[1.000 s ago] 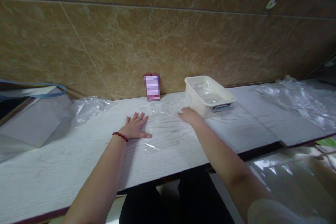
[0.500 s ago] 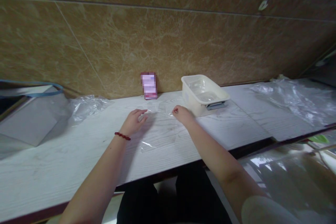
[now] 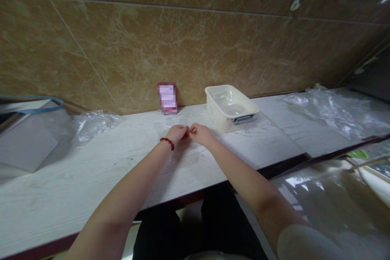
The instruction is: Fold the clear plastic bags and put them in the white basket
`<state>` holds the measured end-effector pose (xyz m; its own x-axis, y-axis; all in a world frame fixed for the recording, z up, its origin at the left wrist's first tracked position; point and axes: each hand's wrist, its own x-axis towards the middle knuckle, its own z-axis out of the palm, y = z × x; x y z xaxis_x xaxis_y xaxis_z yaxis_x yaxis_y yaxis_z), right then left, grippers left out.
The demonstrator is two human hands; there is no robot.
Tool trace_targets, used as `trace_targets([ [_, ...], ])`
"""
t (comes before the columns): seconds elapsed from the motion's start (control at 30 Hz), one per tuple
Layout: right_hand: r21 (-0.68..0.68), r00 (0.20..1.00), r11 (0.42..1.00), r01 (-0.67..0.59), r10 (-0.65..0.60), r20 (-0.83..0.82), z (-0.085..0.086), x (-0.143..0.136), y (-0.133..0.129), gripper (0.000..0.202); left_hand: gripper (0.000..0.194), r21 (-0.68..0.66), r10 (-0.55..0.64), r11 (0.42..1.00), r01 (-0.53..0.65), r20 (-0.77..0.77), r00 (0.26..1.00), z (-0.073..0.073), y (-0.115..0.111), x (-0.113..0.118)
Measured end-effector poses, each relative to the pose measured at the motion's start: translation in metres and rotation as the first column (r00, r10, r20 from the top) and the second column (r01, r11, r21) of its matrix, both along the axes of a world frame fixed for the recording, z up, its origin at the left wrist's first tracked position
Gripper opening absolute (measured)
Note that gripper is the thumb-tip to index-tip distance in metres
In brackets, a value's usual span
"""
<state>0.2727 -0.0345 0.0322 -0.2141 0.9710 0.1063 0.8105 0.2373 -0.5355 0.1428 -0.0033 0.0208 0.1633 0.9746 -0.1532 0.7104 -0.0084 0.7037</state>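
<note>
Head view: left hand (image 3: 177, 132) and right hand (image 3: 201, 134) together, fingertips nearly meeting; clear plastic film (image 3: 161, 129) beside left; grip, long axis unclear.

Room leftward, tub (image 3: 217, 116) near right hand (image 3: 200, 134)

Clear plastic film (image 3: 162, 128), faint outline, on white tabletop (image 3: 91, 178).

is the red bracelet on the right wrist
No, the red bracelet sits just behind the left hand, and none shows behind the right hand.
</note>
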Motion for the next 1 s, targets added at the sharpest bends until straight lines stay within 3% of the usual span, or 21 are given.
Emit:
trace_targets([
  [0.17, -0.011, 0.999, 0.999, -0.037, 0.037, 0.034, -0.006, 0.016, -0.007, 0.024, 0.017, 0.004, -0.009, 1.0, 0.009, -0.096, 0.995, 0.001, -0.002, -0.016],
  [0.3, 0.033, 0.976, 0.993, -0.109, 0.101, 0.192, -0.012, 0.021, -0.014, 0.028, 0.019, 0.059, -0.059, 0.995, 0.076, -0.252, 0.966, 0.009, -0.006, -0.019],
  [0.47, 0.046, 0.942, 0.989, -0.142, 0.12, 0.315, -0.015, 0.017, -0.02, 0.028, 0.024, 0.067, -0.098, 0.99, 0.126, -0.321, 0.942, 0.008, -0.006, -0.017],
  [0.8, 0.067, 0.941, 0.984, -0.165, 0.137, 0.309, -0.021, 0.018, -0.013, 0.032, 0.03, 0.093, -0.103, 0.984, 0.15, -0.388, 0.916, 0.01, -0.003, -0.022],
  [1.0, 0.001, 0.943, 0.993, -0.121, 0.115, 0.313, -0.02, 0.017, -0.014, 0.034, 0.032, 0.096, -0.118, 0.981, 0.17, -0.401, 0.909, 0.008, -0.002, -0.024],
])
